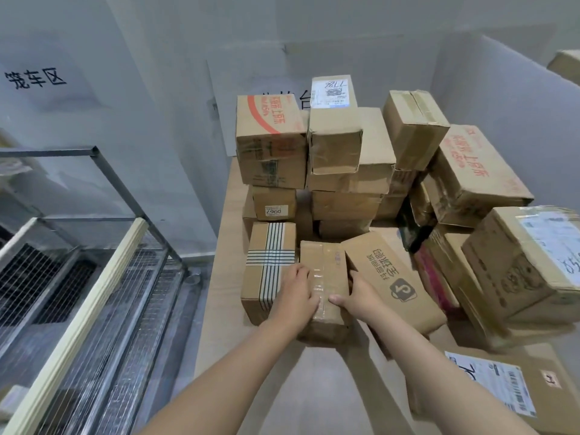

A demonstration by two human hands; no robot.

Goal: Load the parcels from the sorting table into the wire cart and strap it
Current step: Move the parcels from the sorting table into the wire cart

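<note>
Head view, small parcel [326, 268]: at the front of the sorting table [314, 387], squeezed between a stripe-taped box [270, 262] and a bag-logo box [395, 277].
Left hand [296, 293]: grasping the parcel's left side, fingers curled over the edge.
Right hand [356, 298]: gripping its right side, thumb across the taped top.
Wire cart [110, 309]: standing just left of the table.
Stacked cartons [345, 146]: piled high behind.

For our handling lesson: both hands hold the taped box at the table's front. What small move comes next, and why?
Probably lift the box straight up: left hand and right hand grip its sides, a striped box and a logo box flank it, and the cart stands left.
</note>
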